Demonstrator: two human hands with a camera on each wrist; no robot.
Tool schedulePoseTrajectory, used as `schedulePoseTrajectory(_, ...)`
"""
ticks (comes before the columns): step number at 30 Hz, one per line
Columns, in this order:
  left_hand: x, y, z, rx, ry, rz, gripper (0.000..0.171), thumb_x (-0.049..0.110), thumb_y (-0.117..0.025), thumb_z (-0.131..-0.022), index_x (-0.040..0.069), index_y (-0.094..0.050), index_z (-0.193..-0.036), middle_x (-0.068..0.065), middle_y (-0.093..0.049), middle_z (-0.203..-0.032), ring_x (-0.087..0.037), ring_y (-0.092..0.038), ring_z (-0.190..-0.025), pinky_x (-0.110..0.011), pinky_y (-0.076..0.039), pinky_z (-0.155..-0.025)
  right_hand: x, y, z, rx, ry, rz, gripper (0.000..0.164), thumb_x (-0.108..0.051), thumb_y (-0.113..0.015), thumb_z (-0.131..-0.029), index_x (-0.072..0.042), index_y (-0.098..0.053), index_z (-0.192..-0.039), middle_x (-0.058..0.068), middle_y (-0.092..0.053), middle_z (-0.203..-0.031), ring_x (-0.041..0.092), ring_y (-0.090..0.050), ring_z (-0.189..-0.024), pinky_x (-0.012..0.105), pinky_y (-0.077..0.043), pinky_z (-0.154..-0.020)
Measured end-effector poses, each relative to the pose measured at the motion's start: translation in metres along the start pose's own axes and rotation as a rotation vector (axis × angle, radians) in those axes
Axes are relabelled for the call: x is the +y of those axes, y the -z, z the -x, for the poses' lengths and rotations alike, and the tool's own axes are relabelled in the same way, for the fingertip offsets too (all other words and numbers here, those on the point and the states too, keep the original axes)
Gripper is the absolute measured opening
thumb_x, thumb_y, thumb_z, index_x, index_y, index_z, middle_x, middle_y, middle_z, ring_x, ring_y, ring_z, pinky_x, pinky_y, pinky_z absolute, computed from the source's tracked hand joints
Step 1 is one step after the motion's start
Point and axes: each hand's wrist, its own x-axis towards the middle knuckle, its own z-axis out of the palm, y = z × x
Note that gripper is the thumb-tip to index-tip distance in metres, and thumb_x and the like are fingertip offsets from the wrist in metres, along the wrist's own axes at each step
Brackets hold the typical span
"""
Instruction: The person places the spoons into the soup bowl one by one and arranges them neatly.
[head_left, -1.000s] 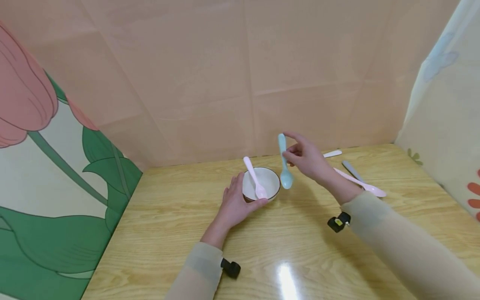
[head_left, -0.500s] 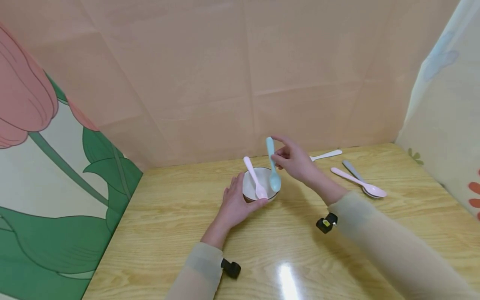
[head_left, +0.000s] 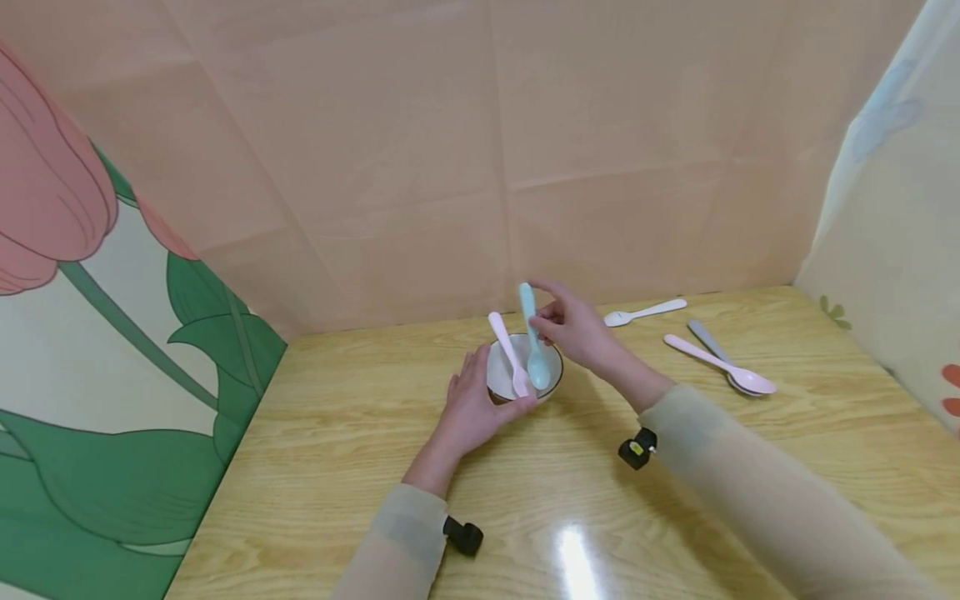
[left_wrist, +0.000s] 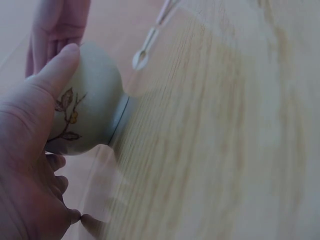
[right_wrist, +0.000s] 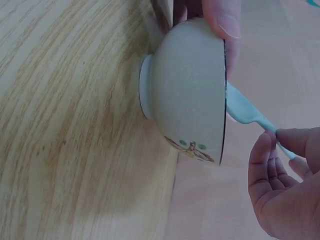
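My left hand (head_left: 472,408) grips a white bowl (head_left: 551,357) from its left side, thumb at the near rim and fingers along the far wall. In the left wrist view a leaf-and-branch pattern shows on the bowl's outer wall (left_wrist: 95,100). A pink spoon (head_left: 511,353) leans in the bowl, handle up over the far rim. Between thumb and fingers, my right hand (head_left: 573,332) pinches a light blue spoon (head_left: 530,321) by its handle. That spoon's head points down inside the rim, as the right wrist view shows it partly hidden behind the bowl's edge.
On the wooden table (head_left: 337,467), right of the bowl, lie a white fork (head_left: 647,312) and a pink spoon (head_left: 712,360) crossed over a grey spoon (head_left: 705,337). A pink backdrop (head_left: 390,208) stands behind the table, and printed cloth panels flank it.
My right hand has carried the light blue spoon left and slightly down, from beside the bowl to inside its rim. The left hand and bowl have stayed in place.
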Motion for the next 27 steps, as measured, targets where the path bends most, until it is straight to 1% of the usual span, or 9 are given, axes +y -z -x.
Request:
schedulePoseTrajectory(3,0.0,0.0,0.0,0.001,-0.004,0.0,0.121,0.076,-0.079,-0.089,0.02,-0.018,-0.177,-0.006,-0.031,-0.179,-0.034,-0.009,-0.169,-0.063,-0.009,-0.133,0.0,-0.003,-0.001,-0.003,0.005,-0.004,0.065,-0.003,-0.068,-0.109,-0.01,-0.043,-0.168,0.02,-0.075,-0.106,0.031,-0.072,-0.087,0.036,-0.061,-0.076)
schedulePoseTrajectory(7,0.0,0.0,0.0,0.006,-0.015,0.001,0.12,0.076,-0.08,-0.089,0.021,-0.018,-0.176,-0.006,-0.033,-0.178,-0.037,-0.01,-0.169,-0.063,-0.01,-0.133,0.002,-0.008,-0.002,-0.009,0.013,-0.008,0.064,-0.001,-0.068,-0.108,-0.007,-0.044,-0.167,0.021,-0.075,-0.105,0.029,-0.073,-0.086,0.035,-0.061,-0.076)
schedulePoseTrajectory(12,0.0,0.001,0.001,0.008,-0.018,-0.001,0.12,0.076,-0.08,-0.088,0.022,-0.019,-0.176,-0.006,-0.035,-0.177,-0.037,-0.01,-0.169,-0.063,-0.01,-0.133,0.004,-0.015,-0.003,-0.012,0.009,0.012,0.064,-0.002,-0.068,-0.109,-0.009,-0.044,-0.167,0.02,-0.075,-0.105,0.028,-0.072,-0.086,0.034,-0.06,-0.075)
schedulePoseTrajectory(21,0.0,0.001,0.001,0.007,-0.018,0.002,0.12,0.074,-0.08,-0.089,0.021,-0.018,-0.176,-0.006,-0.035,-0.177,-0.038,-0.01,-0.169,-0.062,-0.009,-0.133,0.007,-0.024,-0.005,-0.032,-0.032,0.039,0.065,-0.004,-0.068,-0.109,-0.012,-0.043,-0.169,0.02,-0.075,-0.107,0.027,-0.072,-0.088,0.035,-0.059,-0.075)
schedulePoseTrajectory(24,-0.001,0.0,0.0,0.008,-0.024,-0.004,0.119,0.074,-0.08,-0.09,0.021,-0.018,-0.176,-0.007,-0.036,-0.177,-0.039,-0.011,-0.169,-0.063,-0.009,-0.133,0.007,-0.026,-0.005,-0.034,-0.049,0.055,0.065,-0.004,-0.067,-0.11,-0.013,-0.043,-0.169,0.019,-0.075,-0.108,0.027,-0.072,-0.087,0.034,-0.059,-0.074)
schedulePoseTrajectory(27,-0.001,0.0,0.0,0.011,-0.032,-0.011,0.117,0.073,-0.08,-0.091,0.021,-0.019,-0.176,-0.006,-0.038,-0.175,-0.037,-0.013,-0.168,-0.064,-0.011,-0.132,0.007,-0.028,-0.005,-0.03,-0.061,0.068,0.064,-0.005,-0.068,-0.11,-0.013,-0.043,-0.169,0.019,-0.076,-0.108,0.026,-0.073,-0.086,0.034,-0.059,-0.073)
